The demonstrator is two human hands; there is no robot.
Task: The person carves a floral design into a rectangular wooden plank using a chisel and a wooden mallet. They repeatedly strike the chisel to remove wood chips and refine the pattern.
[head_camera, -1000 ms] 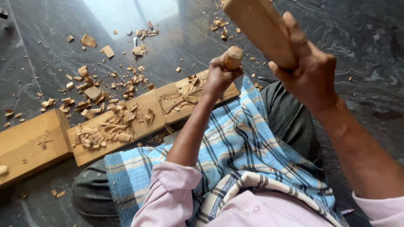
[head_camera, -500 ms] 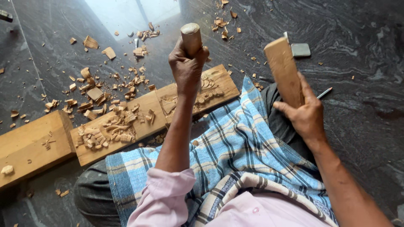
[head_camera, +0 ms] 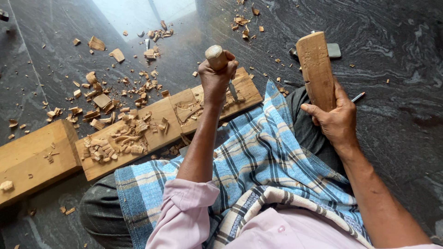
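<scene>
Left grip: the left hand [head_camera: 217, 80] is closed round the round-topped wooden chisel handle [head_camera: 216, 56], upright.
Below the grip: the long pale wooden plank [head_camera: 161, 115], carved and chip-strewn.
Right grip: the right hand [head_camera: 334, 121] is wrapped round the rough rectangular wooden mallet block [head_camera: 316, 68].
Beyond the block: dark polished stone floor [head_camera: 397, 55], open.

So the person's wearing a pale pink shirt [head_camera: 277, 230] with the sleeves rolled up past the elbows, one small button showing on the front. Over the lap there's a blue, white and beige checked cloth [head_camera: 258, 161], woven plaid with darker blue stripes. Underneath, dark grey trousers [head_camera: 99, 212] with a fine check. Both forearms are bare, with no watch or rings visible.
</scene>
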